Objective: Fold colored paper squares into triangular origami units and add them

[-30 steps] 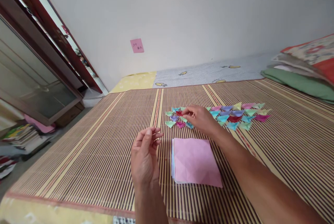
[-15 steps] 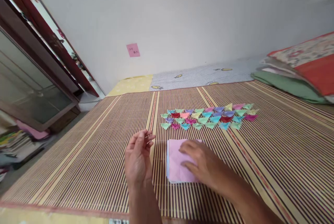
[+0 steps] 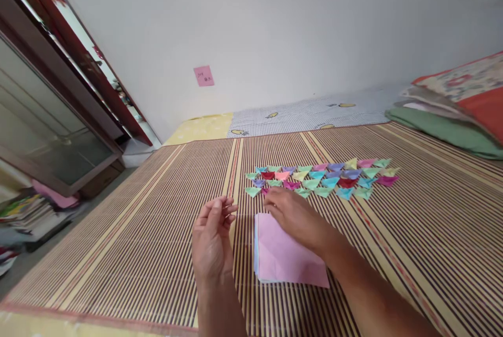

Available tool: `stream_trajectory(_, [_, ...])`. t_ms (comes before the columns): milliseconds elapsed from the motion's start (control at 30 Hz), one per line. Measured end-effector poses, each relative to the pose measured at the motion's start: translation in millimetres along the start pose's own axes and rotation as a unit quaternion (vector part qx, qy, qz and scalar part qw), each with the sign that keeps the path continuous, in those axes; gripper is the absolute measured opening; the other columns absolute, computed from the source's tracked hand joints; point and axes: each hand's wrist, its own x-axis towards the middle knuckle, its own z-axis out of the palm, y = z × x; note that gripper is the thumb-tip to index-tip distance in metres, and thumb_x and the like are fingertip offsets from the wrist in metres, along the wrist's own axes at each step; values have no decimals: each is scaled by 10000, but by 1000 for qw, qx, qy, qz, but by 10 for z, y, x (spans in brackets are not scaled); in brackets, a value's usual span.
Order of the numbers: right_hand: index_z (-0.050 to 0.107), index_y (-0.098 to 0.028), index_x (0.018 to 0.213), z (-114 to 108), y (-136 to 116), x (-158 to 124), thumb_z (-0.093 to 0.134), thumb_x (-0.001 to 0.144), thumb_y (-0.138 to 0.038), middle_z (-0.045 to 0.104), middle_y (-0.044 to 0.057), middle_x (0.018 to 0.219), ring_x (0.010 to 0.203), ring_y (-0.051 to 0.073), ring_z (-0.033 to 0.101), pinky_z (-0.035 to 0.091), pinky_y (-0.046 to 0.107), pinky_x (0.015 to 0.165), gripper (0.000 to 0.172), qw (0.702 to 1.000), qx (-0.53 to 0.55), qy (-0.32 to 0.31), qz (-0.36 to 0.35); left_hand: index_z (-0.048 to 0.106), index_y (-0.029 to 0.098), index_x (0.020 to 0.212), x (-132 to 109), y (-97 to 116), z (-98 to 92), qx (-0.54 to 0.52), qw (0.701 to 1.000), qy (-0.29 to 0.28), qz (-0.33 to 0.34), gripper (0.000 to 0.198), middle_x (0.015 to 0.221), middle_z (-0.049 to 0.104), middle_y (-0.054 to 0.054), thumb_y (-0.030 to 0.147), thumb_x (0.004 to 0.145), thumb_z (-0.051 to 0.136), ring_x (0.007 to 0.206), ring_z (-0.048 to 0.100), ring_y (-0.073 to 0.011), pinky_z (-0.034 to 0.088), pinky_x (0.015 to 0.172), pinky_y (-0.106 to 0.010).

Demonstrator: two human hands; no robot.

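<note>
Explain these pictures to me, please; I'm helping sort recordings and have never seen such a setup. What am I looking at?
There is no machine here: these are a person's bare left hand and right hand, seen by a camera worn on their head, looking forward and down. On the striped mat lie rows of small, colorful folded paper pieces. Nearer the camera is a paper stack, pink on top. The left hand is loosely curled, with nothing visible in it. The right hand is over the stack's far edge, close to the nearest row; whether it holds anything is hidden. Behind, a pink note is on the wall.
</note>
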Motion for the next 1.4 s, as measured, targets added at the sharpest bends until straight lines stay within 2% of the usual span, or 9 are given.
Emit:
stream_trajectory(67, [656,-154,847,-55,34,-290,589,959,-70,673,82,927,863,217,636,461,332,756,155,999,-6,15,50,783,148,829,-6,-2,5,1,1000,-1,-3,270,846,778,-56,326,681,924,731,738,-146,565,647,-212])
stream_trajectory(133, [683,-167,902,-32,55,-577,712,854,-46,689,71,981,916,235,656,498,366,817,133,996,17,-33,76,782,148,825,-11,-9,12,0,1000,-4,-9,279,843,779,-57,324,668,930,720,736,-144,561,638,-209])
stream_trajectory(267, [691,-173,1038,202,1,-956,818,693,22,690,104,1116,1055,319,653,536,478,927,416,995,-3,-77,55,783,145,822,-8,-17,7,-4,1000,1,-9,303,843,783,-61,322,638,945,715,738,-150,566,640,-210])
stream_trajectory(333, [688,-165,1061,322,-48,-1024,848,665,25,683,136,1174,1085,357,648,545,530,938,467,996,-24,-72,49,786,146,828,-6,-11,-2,-4,1000,7,-4,300,843,781,-57,320,641,943,721,740,-153,568,644,-212])
stream_trajectory(500, [658,-155,1058,370,-106,-1043,761,736,84,678,110,1096,1035,320,651,564,502,897,414,998,-14,-47,44,787,147,848,-23,-10,1,6,1000,0,-4,283,866,782,-63,323,676,927,747,742,-162,574,661,-224])
stream_trajectory(700, [641,-143,949,202,-76,-1051,734,799,80,669,87,1048,1014,265,654,557,397,863,285,993,52,-77,76,773,143,834,-45,-50,56,13,1000,-3,-18,300,853,780,-56,323,657,934,728,731,-151,560,648,-217])
stream_trajectory(933, [667,-135,906,197,19,-1038,746,865,0,687,74,995,992,237,658,521,354,873,162,985,113,-99,90,763,142,855,-57,-90,95,18,1000,-9,-23,292,840,778,-47,323,684,914,716,728,-136,536,645,-214])
stream_trajectory(1133, [655,-148,864,222,58,-1053,670,895,33,690,67,956,954,222,658,508,339,858,184,985,131,-81,72,758,141,839,-59,-105,98,17,999,-14,-23,275,831,781,-53,307,684,912,712,730,-140,533,654,-222])
stream_trajectory(1400, [546,-182,790,269,88,-1032,484,991,-12,613,47,859,795,196,628,463,298,697,270,993,104,-24,41,764,139,832,-69,-113,122,24,999,-12,-28,311,826,774,-48,333,654,930,702,721,-135,522,626,-209])
